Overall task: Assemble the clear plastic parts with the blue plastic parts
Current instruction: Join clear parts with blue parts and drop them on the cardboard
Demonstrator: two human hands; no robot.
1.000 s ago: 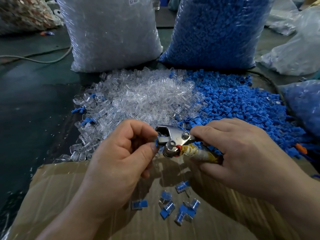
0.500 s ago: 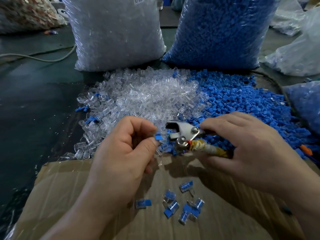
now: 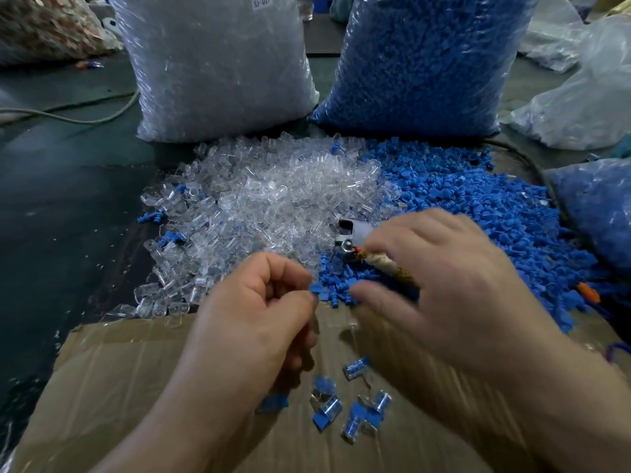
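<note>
- Our right grip (image 3: 450, 278) holds the pressing tool (image 3: 355, 233). Its wrapped handle runs under the palm and its metal head pokes out past the forefinger. The thumb stretches down toward the near edge of the blue parts (image 3: 485, 213).
- Our left grip (image 3: 259, 319) is curled, thumb against forefinger. A blue speck shows at its tips, but the blur keeps us from saying whether it is pinched or merely lies in the heap behind.
- Both grips hover where the clear parts (image 3: 273, 199) meet the blue heap on the counter (image 3: 68, 206). The two heaps touch and mix a little along that border.
- Nearer us, a few joined pieces (image 3: 356, 368) lie on the cardboard (image 3: 136, 387), just below the left grip.
- We judge that we are between pieces, fetching fresh parts.
- The next move calls for one blue and one clear part, each lifted singly from the loose heaps. They then need seating together and setting squarely in the tool's jaws, without the tool slipping.
</note>
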